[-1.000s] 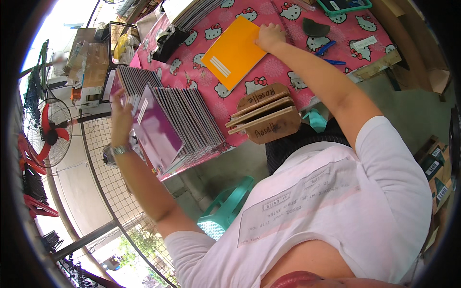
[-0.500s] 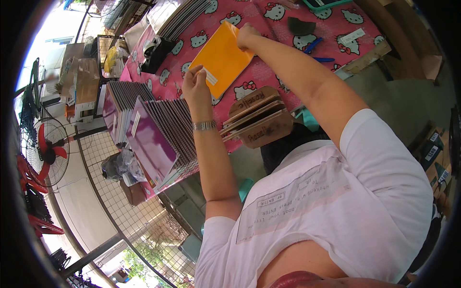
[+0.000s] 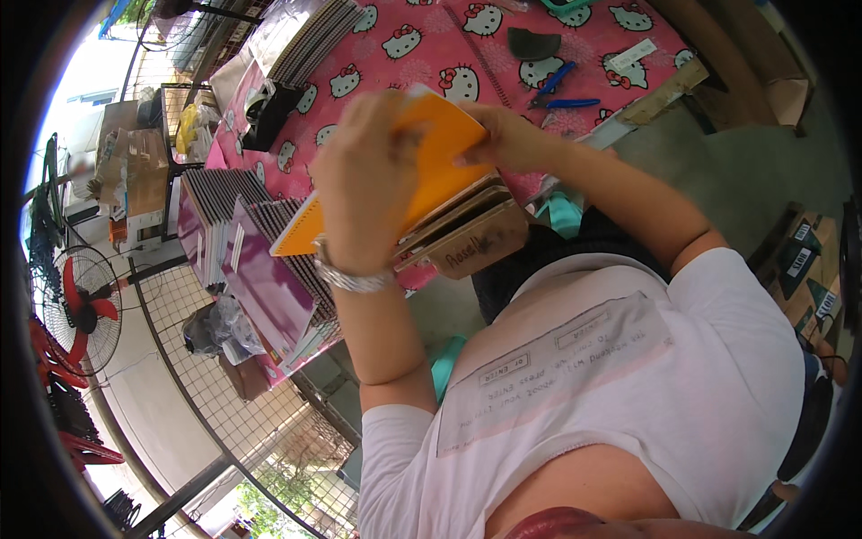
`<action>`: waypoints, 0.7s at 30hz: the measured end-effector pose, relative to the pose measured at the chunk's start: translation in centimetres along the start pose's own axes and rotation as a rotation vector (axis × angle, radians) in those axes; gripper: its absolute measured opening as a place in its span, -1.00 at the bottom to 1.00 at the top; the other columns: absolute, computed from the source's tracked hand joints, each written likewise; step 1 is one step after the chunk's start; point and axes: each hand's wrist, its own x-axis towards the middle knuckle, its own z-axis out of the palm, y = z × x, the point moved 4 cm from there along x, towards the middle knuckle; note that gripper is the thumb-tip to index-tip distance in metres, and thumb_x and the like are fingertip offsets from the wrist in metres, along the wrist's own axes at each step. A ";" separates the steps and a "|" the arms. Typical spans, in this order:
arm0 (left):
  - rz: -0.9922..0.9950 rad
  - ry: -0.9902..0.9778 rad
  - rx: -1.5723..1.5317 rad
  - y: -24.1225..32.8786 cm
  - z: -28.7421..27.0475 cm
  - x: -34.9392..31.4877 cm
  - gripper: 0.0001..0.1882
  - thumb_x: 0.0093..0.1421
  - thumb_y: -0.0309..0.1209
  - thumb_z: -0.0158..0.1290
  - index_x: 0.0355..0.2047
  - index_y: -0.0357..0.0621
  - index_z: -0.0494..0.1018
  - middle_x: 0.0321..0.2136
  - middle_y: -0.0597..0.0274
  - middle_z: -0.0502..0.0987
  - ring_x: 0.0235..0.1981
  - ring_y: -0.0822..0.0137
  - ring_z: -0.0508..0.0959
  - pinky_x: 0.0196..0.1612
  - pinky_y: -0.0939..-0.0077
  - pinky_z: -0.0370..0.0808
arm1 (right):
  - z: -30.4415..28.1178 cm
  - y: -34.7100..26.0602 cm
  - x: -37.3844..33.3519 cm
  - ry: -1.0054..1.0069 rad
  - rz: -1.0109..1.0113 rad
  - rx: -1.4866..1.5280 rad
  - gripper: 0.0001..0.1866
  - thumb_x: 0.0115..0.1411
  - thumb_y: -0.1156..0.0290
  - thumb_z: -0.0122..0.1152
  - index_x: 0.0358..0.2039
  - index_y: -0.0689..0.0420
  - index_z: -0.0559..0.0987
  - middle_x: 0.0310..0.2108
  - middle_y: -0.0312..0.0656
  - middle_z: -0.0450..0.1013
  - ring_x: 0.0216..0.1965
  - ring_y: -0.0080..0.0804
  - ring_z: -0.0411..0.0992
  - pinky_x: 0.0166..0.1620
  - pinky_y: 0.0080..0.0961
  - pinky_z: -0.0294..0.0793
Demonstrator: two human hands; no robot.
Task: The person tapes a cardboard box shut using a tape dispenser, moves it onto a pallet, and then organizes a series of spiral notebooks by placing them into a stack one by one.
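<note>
A yellow-orange notebook is held tilted above the near part of the table, a row of small holes or coils along its lower left edge. My right hand grips its right edge, thumb on the facing side. Over the notebook's left part is my left hand, wearing a metal watch; its fingers are bent and smeared by motion, so their hold is unclear. Just below the notebook, wooden boards with handwriting stand side by side at the table's near edge, partly covered by it.
Stacks of purple spiral notebooks stand left on the pink patterned table cover. Farther back lie more spiral-bound books and a black tape dispenser. Blue-handled pliers and a dark curved piece lie right. A fan stands far left.
The yellow notebook has come off the table toward me and turned, showing its holed edge. Both hands came nearer with it, the left now across it. The boards are more covered.
</note>
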 end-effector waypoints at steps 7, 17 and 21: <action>0.005 -0.101 0.101 2.5 4.7 -4.2 -0.81 0.04 -0.46 0.11 -0.29 -0.09 0.44 -0.39 0.14 0.53 -0.39 0.04 0.55 -0.34 0.19 0.44 | 0.3 1.6 -4.7 -0.102 0.146 -0.099 -0.49 0.17 0.26 0.26 0.10 0.17 0.42 -0.10 -0.15 0.48 -0.03 -0.35 0.44 0.07 -0.42 0.38; -0.028 -0.040 0.122 2.7 7.1 -6.1 -0.85 0.08 -0.39 0.10 -0.35 -0.12 0.42 -0.54 0.19 0.51 -0.53 0.12 0.53 -0.45 0.28 0.42 | -1.7 1.3 1.3 0.339 -0.323 -0.511 -0.52 0.34 0.05 -0.09 -0.02 0.21 0.50 -0.11 0.02 0.50 -0.05 -0.02 0.46 -0.05 -0.29 0.46; 0.047 -0.014 0.073 4.0 7.0 -5.7 -0.85 0.10 -0.37 0.10 -0.33 -0.12 0.44 -0.55 0.17 0.51 -0.54 0.14 0.52 -0.47 0.30 0.41 | -13.4 7.1 12.8 0.759 -0.006 -0.926 -0.62 0.23 0.19 0.12 -0.05 0.17 0.51 -0.22 0.06 0.52 -0.17 0.08 0.49 -0.14 -0.20 0.48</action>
